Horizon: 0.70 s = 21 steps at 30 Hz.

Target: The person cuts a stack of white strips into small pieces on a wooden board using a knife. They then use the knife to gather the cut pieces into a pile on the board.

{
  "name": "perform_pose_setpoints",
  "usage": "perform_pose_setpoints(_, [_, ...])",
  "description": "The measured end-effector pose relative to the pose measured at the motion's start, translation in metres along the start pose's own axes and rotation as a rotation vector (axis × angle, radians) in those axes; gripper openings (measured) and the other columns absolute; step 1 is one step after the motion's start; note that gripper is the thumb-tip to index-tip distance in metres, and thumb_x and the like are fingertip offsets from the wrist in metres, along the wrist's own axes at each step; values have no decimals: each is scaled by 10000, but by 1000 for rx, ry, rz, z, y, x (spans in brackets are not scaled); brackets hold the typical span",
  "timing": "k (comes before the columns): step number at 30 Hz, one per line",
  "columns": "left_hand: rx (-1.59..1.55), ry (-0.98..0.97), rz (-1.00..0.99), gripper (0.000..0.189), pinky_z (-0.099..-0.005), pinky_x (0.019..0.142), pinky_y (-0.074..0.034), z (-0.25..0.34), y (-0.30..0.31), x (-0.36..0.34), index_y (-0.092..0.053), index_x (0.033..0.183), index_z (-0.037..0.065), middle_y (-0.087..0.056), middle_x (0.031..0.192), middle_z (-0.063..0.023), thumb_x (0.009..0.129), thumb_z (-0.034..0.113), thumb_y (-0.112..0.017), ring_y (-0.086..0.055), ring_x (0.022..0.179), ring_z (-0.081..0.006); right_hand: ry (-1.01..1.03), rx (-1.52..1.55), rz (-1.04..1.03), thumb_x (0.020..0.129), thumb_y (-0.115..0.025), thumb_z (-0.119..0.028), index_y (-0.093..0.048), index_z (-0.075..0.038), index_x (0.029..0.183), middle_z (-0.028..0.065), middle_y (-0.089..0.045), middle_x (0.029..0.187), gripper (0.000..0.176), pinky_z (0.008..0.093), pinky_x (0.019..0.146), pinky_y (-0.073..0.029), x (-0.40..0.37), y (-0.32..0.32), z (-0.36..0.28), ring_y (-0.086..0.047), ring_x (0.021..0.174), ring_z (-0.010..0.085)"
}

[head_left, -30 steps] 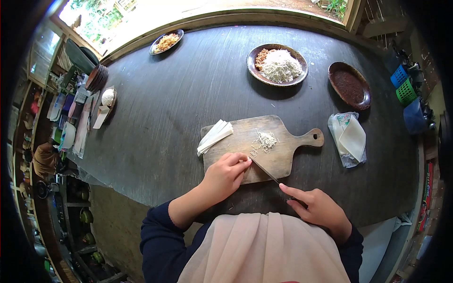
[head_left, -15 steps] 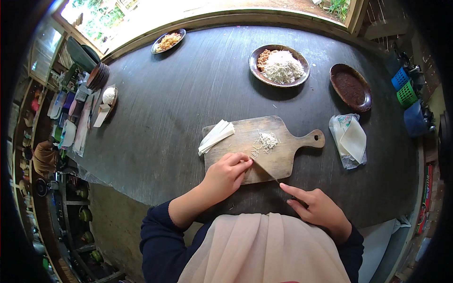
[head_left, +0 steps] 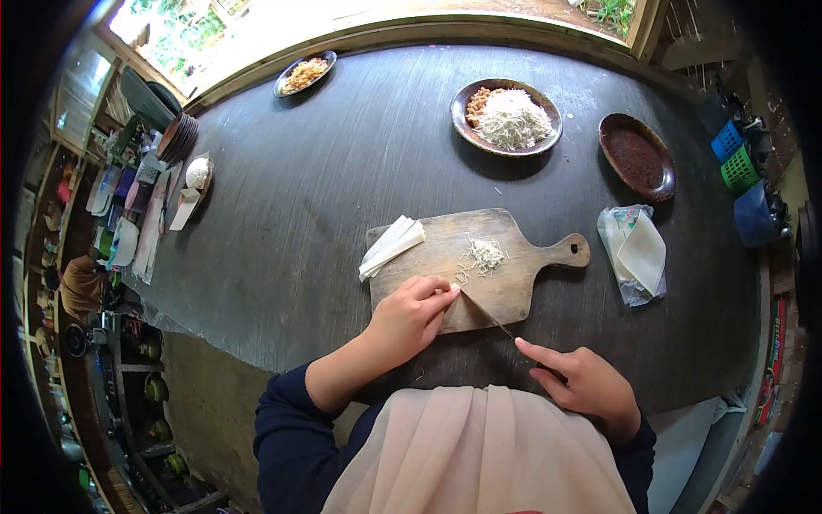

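Note:
On the wooden cutting board my left hand is closed, fingertips pressed together at the knife's tip. Whatever lies under those fingers is hidden. My right hand grips a knife by its handle, index finger stretched along it. The thin blade slants across the board's near edge and meets the left fingertips. A stack of flat white strips rests at the board's left. Just beyond my left fingers is a small heap of short, thin white shreds, with a few loose bits beside it.
Farther back stands a plate piled with white shreds and brown pieces. To the right are a brown oval dish and a plastic packet with white sheets. A small dish of fried bits and stacked bowls stand left.
My right hand and the knife handle have shifted slightly right and down. My left hand stays at nearly the same spot on the board.

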State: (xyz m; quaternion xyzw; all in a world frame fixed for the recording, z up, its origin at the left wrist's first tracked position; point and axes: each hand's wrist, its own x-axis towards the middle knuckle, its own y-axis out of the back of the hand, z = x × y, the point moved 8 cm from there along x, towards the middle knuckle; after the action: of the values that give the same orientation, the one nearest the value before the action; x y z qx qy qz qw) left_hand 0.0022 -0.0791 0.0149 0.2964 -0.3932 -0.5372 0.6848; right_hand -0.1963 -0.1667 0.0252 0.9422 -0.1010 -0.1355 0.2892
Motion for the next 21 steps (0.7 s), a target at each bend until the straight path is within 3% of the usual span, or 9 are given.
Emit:
perform_pose_setpoints(11, [-1, -5, 13, 353, -347, 850, -525, 1, 1, 0, -685, 1133, 56, -640, 1104, -75, 790, -23, -658, -625, 977, -261, -48, 98, 66, 918, -651, -121, -559, -154, 1376, 221, -591, 650, 468, 389, 515, -471, 10, 3, 1, -572, 491, 358])
perform_pose_setpoints(14, [24, -13, 25, 250, -328, 819, -527, 1, 2, 0, -691, 1091, 54, -635, 1090, -40, 842, 56, -661, -617, 956, -232, 7, 84, 51, 918, -652, -124, -562, -157, 1374, 218, -599, 654, 466, 389, 514, -472, 8, 0, -3, -576, 488, 354])
perform_pose_setpoints(21, [27, -20, 41, 243, -326, 813, -527, 1, 2, -1, -693, 1080, 53, -635, 1085, -38, 839, 55, -662, -614, 946, -228, 5, 53, 20, 920, -647, -129, -547, -165, 1388, 206, -624, 673, 480, 391, 523, -480, 10, -6, -2, -594, 507, 355])
